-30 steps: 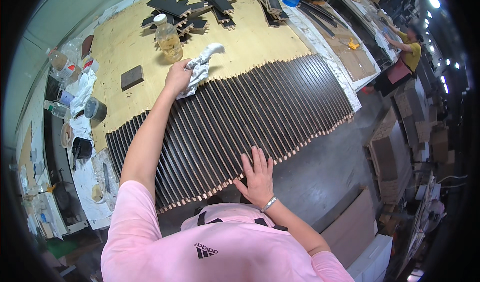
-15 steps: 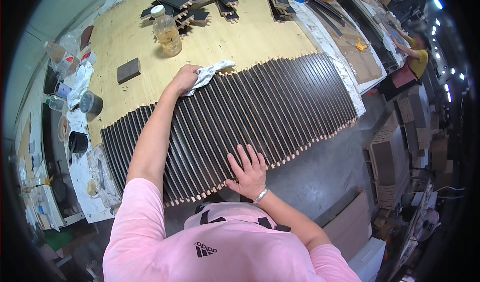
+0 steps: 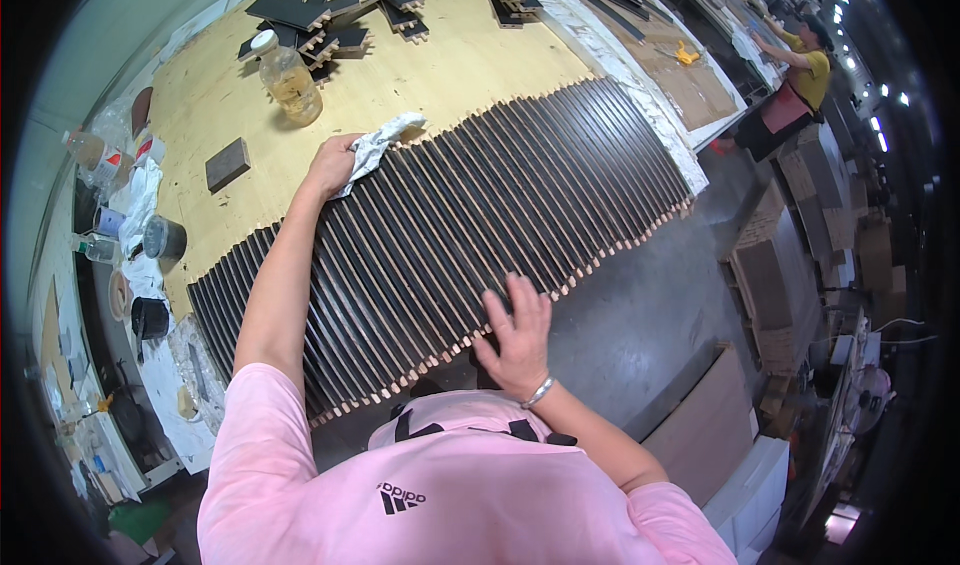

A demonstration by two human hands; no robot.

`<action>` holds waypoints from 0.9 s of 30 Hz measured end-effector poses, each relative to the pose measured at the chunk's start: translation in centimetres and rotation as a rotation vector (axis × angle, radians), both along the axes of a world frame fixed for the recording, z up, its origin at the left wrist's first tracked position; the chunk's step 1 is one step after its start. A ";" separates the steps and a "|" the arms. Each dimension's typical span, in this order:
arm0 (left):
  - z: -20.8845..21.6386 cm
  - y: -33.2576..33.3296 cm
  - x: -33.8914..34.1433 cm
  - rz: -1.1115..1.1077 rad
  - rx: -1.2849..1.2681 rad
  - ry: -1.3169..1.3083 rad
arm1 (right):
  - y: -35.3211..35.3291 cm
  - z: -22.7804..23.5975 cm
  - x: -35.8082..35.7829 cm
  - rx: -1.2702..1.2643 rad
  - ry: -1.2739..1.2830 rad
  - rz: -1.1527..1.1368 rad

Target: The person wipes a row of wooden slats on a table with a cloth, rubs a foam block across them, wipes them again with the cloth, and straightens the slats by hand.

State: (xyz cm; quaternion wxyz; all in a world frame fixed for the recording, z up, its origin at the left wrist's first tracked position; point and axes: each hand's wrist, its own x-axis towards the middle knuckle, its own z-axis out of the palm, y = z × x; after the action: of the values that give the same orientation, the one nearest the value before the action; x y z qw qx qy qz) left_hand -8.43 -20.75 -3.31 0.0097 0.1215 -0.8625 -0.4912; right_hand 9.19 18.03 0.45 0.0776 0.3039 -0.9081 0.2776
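A long row of narrow dark wooden slats [image 3: 450, 225] lies side by side across the worktable, their pale dowel-like ends showing along both edges. At the row's far edge my left hand [image 3: 332, 165] is closed on a crumpled white cloth [image 3: 375, 150], which touches the slat ends. My right hand [image 3: 518, 335], fingers spread and holding nothing, is over the near edge of the row. Whether its fingertips touch the slats, I cannot tell. A silvery bracelet is on that wrist.
Beyond the row stand a bottle of yellowish liquid [image 3: 290, 83] and a small dark block [image 3: 228, 165]. Stacked dark boards [image 3: 325, 25] lie at the back. Cups and bottles line the left edge, including a black cup [image 3: 150, 318]. A person in yellow [image 3: 810, 70] works at the far right.
My right hand has slid rightward along the near edge and seems to have lifted a little. The left hand keeps hold of the cloth. The whole view has shifted slightly.
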 end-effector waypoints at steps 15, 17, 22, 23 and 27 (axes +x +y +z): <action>8.0 18.8 10.9 -1.084 -0.471 0.654 | 3.1 -3.6 -3.5 0.151 0.066 -0.113; 6.6 13.6 8.2 -0.727 -0.662 0.630 | 3.1 -3.2 -3.3 0.099 0.071 -0.115; 7.4 4.5 5.7 0.012 -0.827 0.496 | 2.5 -2.6 -3.2 0.088 0.056 -0.112; 8.8 7.1 6.9 -0.022 -0.771 0.551 | 2.7 -2.8 -3.1 0.090 0.053 -0.125; 9.0 15.4 14.8 -1.021 -0.538 0.629 | 2.9 -3.2 -3.3 0.100 0.089 -0.121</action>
State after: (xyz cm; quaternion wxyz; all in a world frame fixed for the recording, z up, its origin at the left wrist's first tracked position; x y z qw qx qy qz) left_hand 6.33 -5.38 5.64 0.0572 -0.4590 -0.8605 -0.2133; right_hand 5.85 20.97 -2.72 0.1193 0.2639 -0.9332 0.2128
